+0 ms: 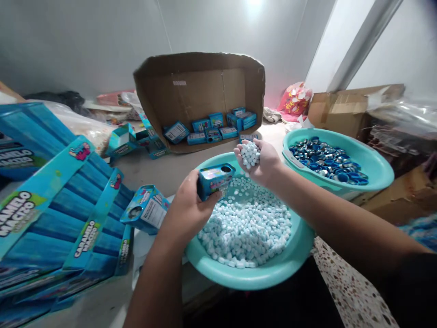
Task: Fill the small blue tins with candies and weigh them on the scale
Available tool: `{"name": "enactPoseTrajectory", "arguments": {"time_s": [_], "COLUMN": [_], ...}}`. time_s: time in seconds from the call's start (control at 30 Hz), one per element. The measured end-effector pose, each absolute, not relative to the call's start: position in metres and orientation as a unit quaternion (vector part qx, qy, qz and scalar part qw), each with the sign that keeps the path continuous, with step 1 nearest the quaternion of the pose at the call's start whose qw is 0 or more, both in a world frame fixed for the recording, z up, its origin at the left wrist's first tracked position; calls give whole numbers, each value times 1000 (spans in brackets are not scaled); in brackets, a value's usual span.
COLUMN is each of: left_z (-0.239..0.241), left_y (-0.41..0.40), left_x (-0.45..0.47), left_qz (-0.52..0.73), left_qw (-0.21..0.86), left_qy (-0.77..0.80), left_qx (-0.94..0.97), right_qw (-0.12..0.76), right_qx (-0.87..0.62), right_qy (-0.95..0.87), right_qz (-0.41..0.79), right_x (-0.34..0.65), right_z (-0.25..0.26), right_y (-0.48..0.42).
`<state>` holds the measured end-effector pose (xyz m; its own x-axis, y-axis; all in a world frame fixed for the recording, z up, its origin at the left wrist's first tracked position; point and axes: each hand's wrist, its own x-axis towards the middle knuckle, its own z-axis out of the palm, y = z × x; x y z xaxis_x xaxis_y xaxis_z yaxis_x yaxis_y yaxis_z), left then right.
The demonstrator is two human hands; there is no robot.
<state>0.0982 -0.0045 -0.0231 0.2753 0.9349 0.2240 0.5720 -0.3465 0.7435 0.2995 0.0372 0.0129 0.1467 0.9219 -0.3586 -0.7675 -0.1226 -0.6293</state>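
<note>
Tabletop (pixel 175 171) before grey wall (pixel 102 45): left grip (pixel 193 205) pinches blue box (pixel 212 183), right grip (pixel 268 163) cups pale candies (pixel 250 154).

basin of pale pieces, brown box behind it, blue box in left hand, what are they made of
Basin: probably plastic; smooth turquoise surface, soft sheen. Brown box: likely cardboard; matte, with a worn edge. Blue box: perhaps coated card; printed, slightly glossy, flat-sided.

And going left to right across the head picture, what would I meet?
Blue cardboard display stack, blue box, left hand gripping a smaller box, right hand cupping pale pieces, turquoise basin of blue-and-silver caps.
</note>
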Motion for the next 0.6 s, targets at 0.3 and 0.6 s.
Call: {"name": "enactPoseTrajectory", "arguments": {"time_s": [0.3, 0.6], "left_z": [-24, -19], "left_y": [-9, -10], "left_x": [99, 98], "left_qz": [223, 220], "left_qw": [253, 278], "left_qy": [418, 422], "left_qx": [844, 835], "right_qw": [668, 642], "right_qx": [-353, -333], "right_qy": [-105, -131], "right_qz": [647, 678], "right_x": [303, 295], "right_z": [11, 18], "right_y": [31, 20]}}
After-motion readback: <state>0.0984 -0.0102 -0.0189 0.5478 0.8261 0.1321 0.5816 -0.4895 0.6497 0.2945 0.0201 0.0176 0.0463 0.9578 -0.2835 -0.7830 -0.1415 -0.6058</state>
